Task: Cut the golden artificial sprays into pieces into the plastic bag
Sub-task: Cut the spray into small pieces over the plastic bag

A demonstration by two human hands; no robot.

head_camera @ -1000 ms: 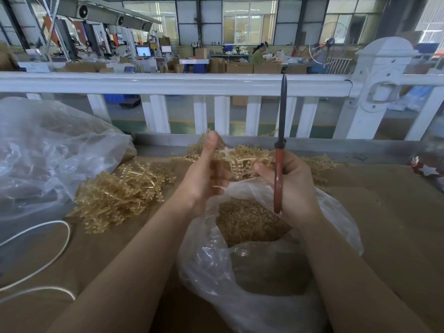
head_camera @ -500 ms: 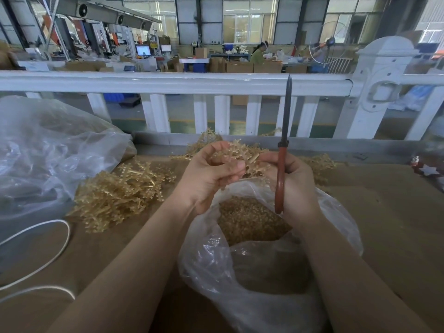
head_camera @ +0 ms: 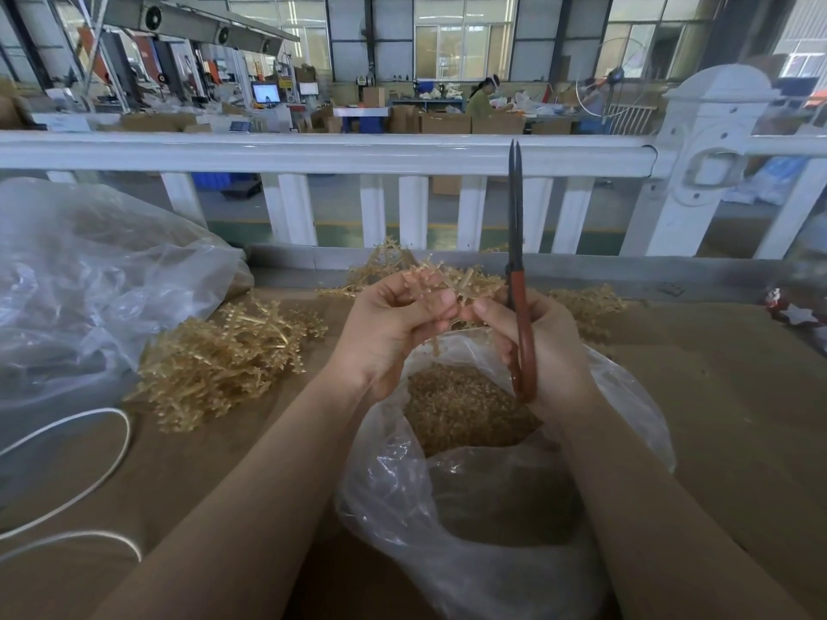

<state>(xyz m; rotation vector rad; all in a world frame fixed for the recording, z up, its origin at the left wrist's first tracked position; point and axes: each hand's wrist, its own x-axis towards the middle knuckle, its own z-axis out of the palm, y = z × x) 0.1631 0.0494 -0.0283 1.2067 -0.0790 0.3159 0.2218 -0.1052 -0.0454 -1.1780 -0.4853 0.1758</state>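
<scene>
My left hand (head_camera: 394, 324) pinches a golden artificial spray (head_camera: 461, 281) just above the open mouth of a clear plastic bag (head_camera: 488, 521). Cut golden pieces (head_camera: 461, 404) lie heaped inside the bag. My right hand (head_camera: 546, 346) grips red-handled scissors (head_camera: 521, 324), blades nearly together and pointing straight up, while its thumb and forefinger also touch the spray. A pile of uncut golden sprays (head_camera: 223, 355) lies on the brown table to the left. More sprays (head_camera: 586, 306) lie behind my right hand.
A large crumpled clear bag (head_camera: 89, 288) fills the left side. White cord (head_camera: 89, 481) loops over the table at lower left. A white railing (head_camera: 358, 154) runs along the far edge. A small red and white ornament (head_camera: 792, 311) sits at far right.
My left hand went from an open, thumb-up pose to curling its fingers round the spray. Both hands now meet at the spray, and the scissors have tilted slightly upright.
</scene>
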